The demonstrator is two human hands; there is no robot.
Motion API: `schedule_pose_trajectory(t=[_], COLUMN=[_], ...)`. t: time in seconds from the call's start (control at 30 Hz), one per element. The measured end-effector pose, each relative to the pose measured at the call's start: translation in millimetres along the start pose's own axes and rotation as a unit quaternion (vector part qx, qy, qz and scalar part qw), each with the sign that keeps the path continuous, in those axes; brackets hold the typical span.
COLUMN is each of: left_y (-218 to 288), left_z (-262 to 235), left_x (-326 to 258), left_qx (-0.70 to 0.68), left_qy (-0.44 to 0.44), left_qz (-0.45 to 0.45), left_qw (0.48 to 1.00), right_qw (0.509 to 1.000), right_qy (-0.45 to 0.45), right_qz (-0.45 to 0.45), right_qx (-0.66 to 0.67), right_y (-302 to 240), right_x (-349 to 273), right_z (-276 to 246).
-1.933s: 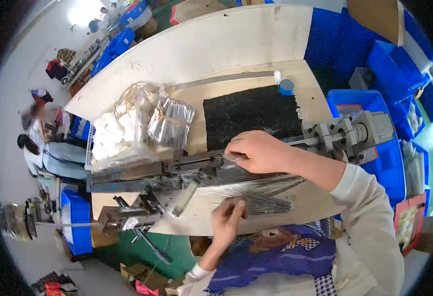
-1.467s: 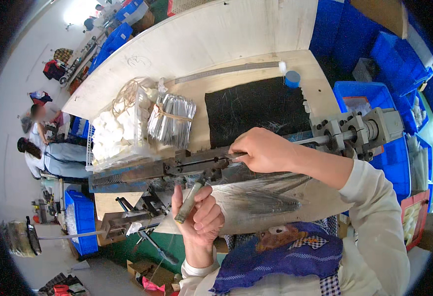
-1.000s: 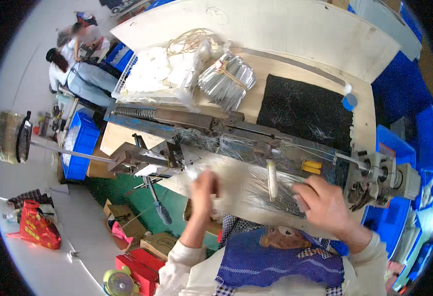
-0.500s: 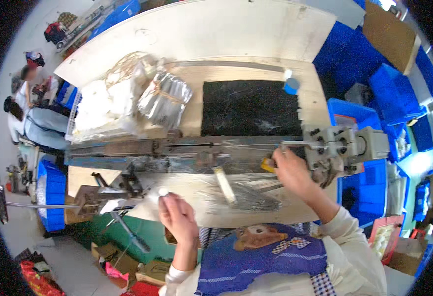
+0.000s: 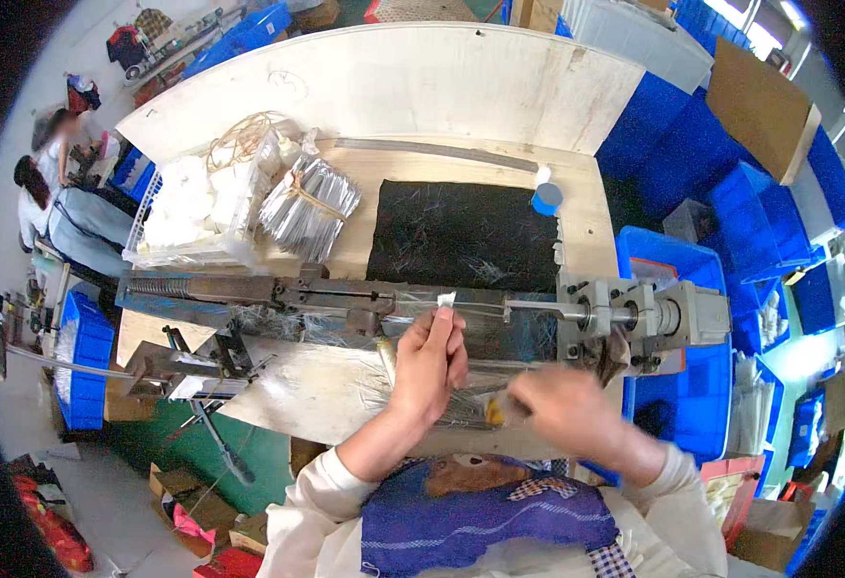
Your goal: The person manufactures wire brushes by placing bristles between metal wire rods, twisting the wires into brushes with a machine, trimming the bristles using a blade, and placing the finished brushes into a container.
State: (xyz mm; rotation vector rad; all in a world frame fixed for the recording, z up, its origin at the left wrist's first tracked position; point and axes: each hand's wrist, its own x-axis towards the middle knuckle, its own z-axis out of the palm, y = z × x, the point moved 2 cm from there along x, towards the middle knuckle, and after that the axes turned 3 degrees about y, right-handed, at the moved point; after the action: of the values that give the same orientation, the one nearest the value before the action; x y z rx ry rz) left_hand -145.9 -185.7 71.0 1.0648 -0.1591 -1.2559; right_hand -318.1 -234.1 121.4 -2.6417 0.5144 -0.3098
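Since half a second ago both hands have shifted: the left hand, which hovered low over the near edge of the tabletop, has come up to the long metal machine across the middle, and the right hand has dropped back from the machine's right end to the near edge.

That left hand is closed to a pinch, fingertips together on a small clear packet with a white tip, held right at the machine's rail. The right hand is blurred with motion; its fingers look curled around a small yellowish object, though how firmly I cannot tell. It hovers over a heap of clear plastic sleeves spread on the tabletop between the body and the machine.

Beyond the machine lies a black mat strewn with thin clear slivers. Left of the mat sits a tied bundle of silvery packets, and beside that a white basket heaped with white pieces. A blue cap stands at the mat's far right corner. Blue crates are stacked to the right, and people sit at the far left.
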Motion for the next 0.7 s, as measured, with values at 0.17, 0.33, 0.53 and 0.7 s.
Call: schedule_pose_trajectory(t=[0.17, 0.33, 0.53, 0.7], left_y=[-1, -12, -7, -4], left_z=[-1, 0, -5, -5], left_x=[11, 0, -6, -5], left_qx=[0.035, 0.016, -0.042, -0.038], left_qy=[-0.036, 0.031, 0.053, 0.046], left_qz=[-0.033, 0.081, 0.06, 0.049], left_qw=[0.998, 0.996, 0.996, 0.997], right_qw=[0.97, 0.997, 0.98, 0.94], right_qy=[0.242, 0.075, -0.116, -0.09], right_qz=[-0.028, 0.021, 0.056, 0.116], right_qx=[-0.02, -0.002, 0.155, 0.307], right_y=[19, 41, 27, 37], right_x=[88, 122, 135, 131], right_z=[-43, -10, 9, 1])
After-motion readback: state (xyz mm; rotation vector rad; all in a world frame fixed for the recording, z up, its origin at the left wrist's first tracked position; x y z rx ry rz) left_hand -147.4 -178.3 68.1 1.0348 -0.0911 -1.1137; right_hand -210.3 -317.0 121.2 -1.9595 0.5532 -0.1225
